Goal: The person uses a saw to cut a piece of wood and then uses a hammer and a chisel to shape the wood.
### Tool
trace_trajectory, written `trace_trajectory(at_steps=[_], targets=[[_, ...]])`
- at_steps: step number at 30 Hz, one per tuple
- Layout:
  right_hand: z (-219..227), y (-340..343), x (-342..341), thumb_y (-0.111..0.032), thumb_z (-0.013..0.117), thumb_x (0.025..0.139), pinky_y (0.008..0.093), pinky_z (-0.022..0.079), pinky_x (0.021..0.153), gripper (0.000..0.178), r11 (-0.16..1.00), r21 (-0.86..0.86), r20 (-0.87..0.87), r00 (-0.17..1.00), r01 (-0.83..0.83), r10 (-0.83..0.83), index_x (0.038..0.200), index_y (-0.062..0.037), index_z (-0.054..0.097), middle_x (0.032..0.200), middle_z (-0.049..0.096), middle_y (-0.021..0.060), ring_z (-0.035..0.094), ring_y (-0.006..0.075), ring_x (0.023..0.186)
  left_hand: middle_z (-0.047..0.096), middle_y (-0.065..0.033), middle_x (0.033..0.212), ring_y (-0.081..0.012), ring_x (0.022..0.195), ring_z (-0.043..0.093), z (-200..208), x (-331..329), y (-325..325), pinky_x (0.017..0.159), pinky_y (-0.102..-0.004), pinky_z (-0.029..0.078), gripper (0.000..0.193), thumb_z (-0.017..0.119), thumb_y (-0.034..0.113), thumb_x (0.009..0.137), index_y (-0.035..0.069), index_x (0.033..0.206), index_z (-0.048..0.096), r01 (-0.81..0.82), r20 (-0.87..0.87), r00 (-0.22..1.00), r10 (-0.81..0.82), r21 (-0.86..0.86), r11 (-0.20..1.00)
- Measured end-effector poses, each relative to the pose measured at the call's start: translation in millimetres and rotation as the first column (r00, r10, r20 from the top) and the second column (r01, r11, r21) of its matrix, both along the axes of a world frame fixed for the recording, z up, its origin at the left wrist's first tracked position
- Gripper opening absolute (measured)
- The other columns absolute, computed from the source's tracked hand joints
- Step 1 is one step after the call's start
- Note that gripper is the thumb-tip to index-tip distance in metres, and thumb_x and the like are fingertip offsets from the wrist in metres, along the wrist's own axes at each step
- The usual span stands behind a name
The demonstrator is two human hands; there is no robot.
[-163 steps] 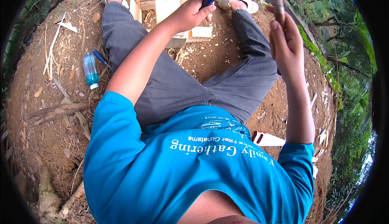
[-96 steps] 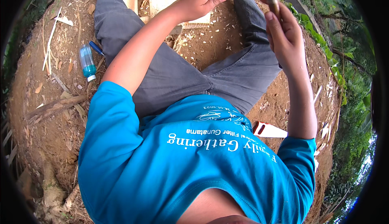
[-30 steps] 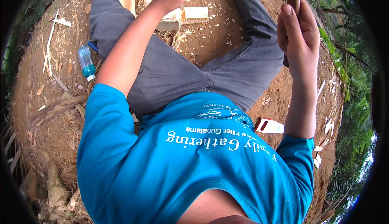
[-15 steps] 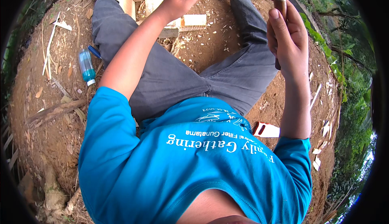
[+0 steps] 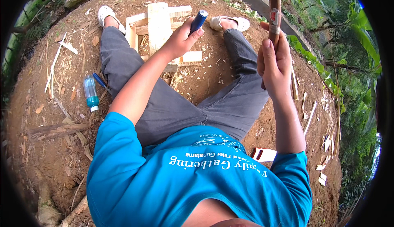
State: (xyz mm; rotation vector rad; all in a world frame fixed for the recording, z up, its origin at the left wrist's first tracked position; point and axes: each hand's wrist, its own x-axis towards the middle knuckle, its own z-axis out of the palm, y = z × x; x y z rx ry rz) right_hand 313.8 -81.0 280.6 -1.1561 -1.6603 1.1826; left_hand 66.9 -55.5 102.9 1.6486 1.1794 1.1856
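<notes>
My left hand (image 5: 182, 40) is closed round the blue handle of a chisel (image 5: 198, 20), whose metal-capped end points up; its blade is hidden. Below that hand lies a pale wooden frame (image 5: 159, 23) of joined boards, on the ground between my legs. My right hand (image 5: 276, 64) grips a hammer (image 5: 274, 5) by its brown wooden handle, held upright off to the right, apart from the wood. Only the underside of the hammer's dark head shows at the top edge.
A clear bottle with blue-green liquid (image 5: 90, 92) and a blue-handled tool (image 5: 99, 80) lie beside my left leg. A saw with a red-and-white handle (image 5: 263, 154) rests by my right hip. Wood chips and strips litter the soil. A low concrete edge (image 5: 262, 7) and plants border the right.
The view has tilted up, so the whole frame, both shoes and the hammer's head edge now show. Both hands keep their grips; the hammer stays raised.
</notes>
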Motion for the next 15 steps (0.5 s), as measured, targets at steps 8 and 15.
trace_trajectory(at_steps=[8, 15], targets=[[0, 8, 14, -0.015, 0.048, 0.11, 0.0211, 0.038, 0.061, 0.034, 0.998, -0.027, 0.207, 0.977, -0.052, 0.056, 0.14, -0.0021, 0.054, 0.084, 0.057, -0.0037, 0.049, 0.0033, 0.07, 0.046, -0.0015, 0.093, -0.015, 0.087, 0.047, 1, 2, -1, 0.084, -0.0332, 0.042, 0.037, 0.05, 0.044, 0.109, 0.008, 0.113, 0.051, 0.017, -0.014, 1.0, -0.017, -0.029, 0.999], [0, 11, 16, -0.016, 0.049, 0.11, 0.0175, 0.031, 0.048, 0.03, 0.997, 0.01, 0.065, 0.995, -0.075, 0.075, 0.136, -0.0037, 0.056, 0.071, 0.05, -0.0069, 0.043, -0.0004, 0.055, 0.048, -0.003, 0.091, -0.0158, 0.088, 0.049, -1, 2, -1, 0.084, -0.0336, 0.043, 0.04, 0.052, 0.045, 0.108, 0.006, 0.116, 0.051, 0.009, -0.037, 0.999, -0.009, 0.003, 1.0]])
